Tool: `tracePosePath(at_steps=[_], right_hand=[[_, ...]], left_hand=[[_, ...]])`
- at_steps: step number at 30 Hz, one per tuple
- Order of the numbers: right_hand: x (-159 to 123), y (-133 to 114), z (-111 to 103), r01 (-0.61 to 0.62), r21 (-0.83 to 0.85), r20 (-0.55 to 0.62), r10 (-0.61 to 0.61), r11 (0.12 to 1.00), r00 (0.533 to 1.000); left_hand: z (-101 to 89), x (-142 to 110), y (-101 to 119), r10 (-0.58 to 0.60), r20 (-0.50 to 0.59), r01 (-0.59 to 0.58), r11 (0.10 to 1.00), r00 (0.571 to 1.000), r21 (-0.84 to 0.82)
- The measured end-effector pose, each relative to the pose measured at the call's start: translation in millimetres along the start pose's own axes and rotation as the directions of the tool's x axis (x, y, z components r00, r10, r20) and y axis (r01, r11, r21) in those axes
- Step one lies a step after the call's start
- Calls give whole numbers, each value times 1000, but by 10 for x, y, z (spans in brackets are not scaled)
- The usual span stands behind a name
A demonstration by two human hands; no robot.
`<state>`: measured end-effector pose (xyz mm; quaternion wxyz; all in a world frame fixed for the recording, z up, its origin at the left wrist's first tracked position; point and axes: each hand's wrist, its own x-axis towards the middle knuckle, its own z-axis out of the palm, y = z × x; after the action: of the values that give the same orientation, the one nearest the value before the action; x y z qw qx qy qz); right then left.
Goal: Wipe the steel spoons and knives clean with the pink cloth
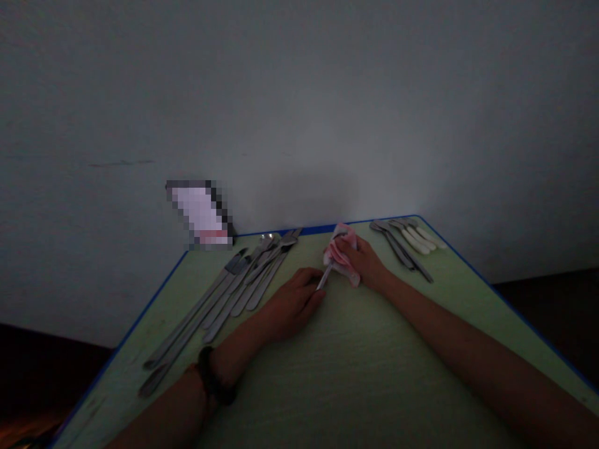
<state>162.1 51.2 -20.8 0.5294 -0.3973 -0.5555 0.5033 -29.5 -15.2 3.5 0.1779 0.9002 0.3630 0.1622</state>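
My left hand [299,296] is closed round the handle end of a metal piece of cutlery [324,277]. A pink and white cloth [346,252] is bunched in my right hand [362,259], wrapped about the far end of that piece. The cloth hides its head, so whether it is a spoon, fork or knife cannot be told. Left of my hands, several metal knives, spoons and forks [243,280] lie side by side, handles toward me. To the right lie dark-handled cutlery [400,249] and several white-handled pieces [416,238].
The green table [374,374] has a blue edge and stands against a grey wall [299,112]. A phone-like device with a blurred lit screen [201,212] leans at the back left corner. My left wrist wears a dark bracelet [215,377]. The light is dim.
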Motion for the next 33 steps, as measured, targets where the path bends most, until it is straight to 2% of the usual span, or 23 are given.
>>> tracePosePath(at_steps=[20, 33], right_hand=[[10, 47, -9, 17, -41, 20, -16, 999, 1000], [6, 50, -26, 28, -7, 44, -27, 1000, 999]], left_hand=[[17, -1, -16, 13, -19, -13, 1000, 1000, -10], [12, -11, -15, 8, -15, -9, 1000, 1000, -23]])
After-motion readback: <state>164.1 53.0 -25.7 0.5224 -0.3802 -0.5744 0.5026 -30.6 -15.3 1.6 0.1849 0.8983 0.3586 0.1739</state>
